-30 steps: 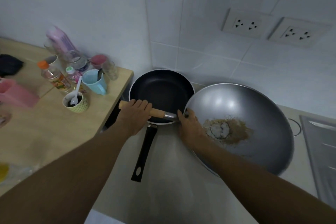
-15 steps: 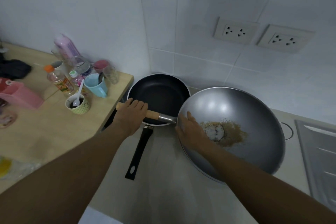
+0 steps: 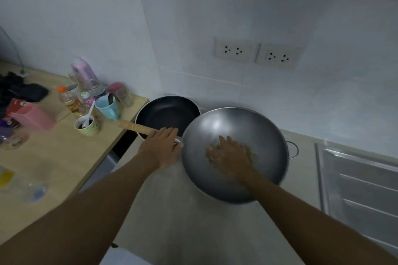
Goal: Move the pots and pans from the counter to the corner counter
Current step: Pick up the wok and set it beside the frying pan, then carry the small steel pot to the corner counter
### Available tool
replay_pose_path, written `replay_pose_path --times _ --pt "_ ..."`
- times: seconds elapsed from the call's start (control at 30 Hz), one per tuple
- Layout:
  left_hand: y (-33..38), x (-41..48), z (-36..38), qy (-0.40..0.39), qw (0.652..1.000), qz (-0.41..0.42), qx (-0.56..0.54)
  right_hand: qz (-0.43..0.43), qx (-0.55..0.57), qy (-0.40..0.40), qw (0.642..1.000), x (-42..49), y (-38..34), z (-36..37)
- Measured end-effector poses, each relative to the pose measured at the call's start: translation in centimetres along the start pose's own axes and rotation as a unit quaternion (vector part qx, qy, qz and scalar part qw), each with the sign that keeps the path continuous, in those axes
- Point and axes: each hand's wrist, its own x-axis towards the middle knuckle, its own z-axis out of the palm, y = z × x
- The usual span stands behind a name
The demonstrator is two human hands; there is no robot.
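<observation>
Plainly, we saw a large grey metal wok [image 3: 254,127] sitting at the centre of the frame on the pale grey worktop [image 3: 172,217], close to the tiled corner of the walls. Its long pale wooden handle [image 3: 135,127] pointed to the left of the frame and lay across the near rim of a black non-stick frying pan [image 3: 168,112]. That pan stood just above and left of the wok, rim against rim.

The left hand [image 3: 160,149] lay palm down over the place where the handle joined the bowl, its fingers [image 3: 170,133] straight and together, curled round nothing. We could not tell whether it pressed on the handle or only hung above it. The right hand [image 3: 228,156] was inside the wok, palm down over a brownish residue [image 3: 251,153] at the bottom, fingers stretched out and gripping nothing. It was blurred, so contact with the metal was not clear to us.

At the left of the frame a light wooden worktop [image 3: 53,157] carried a light blue plastic mug [image 3: 107,107], a green patterned cup [image 3: 89,130] with a white plastic spoon [image 3: 88,114] in it, and a pink box [image 3: 34,118]. Two white wall sockets [image 3: 234,49] sat above the wok, and a ribbed steel draining board [image 3: 361,183] filled the lower right.
</observation>
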Motion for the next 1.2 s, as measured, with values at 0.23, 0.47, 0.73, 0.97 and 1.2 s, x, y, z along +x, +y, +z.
replay_pose_path --times 0.23,0.47,0.73,0.97,1.2 --pt "8.7 -2.3 -0.4 -0.003 0.998 0.056 -0.027 -0.01 0.031 0.072 0.997 -6.5 5.0 -4.3" --pt "16.0 -4.4 0.3 -0.003 0.994 0.1 -0.036 0.037 0.037 0.127 0.99 -15.3 9.6 -6.9" --pt "23.7 -12.0 1.7 -0.032 0.979 0.201 -0.026 0.145 0.023 0.198 0.969 -28.4 12.0 -6.4" --pt "32.9 -18.4 2.9 -0.045 0.947 0.317 -0.003 0.209 0.033 0.259 0.942 -41.1 16.2 -6.9" --pt "45.9 -23.8 4.0 -0.063 0.911 0.407 0.002 0.29 0.068 0.316 0.901 -52.7 23.1 -8.7"
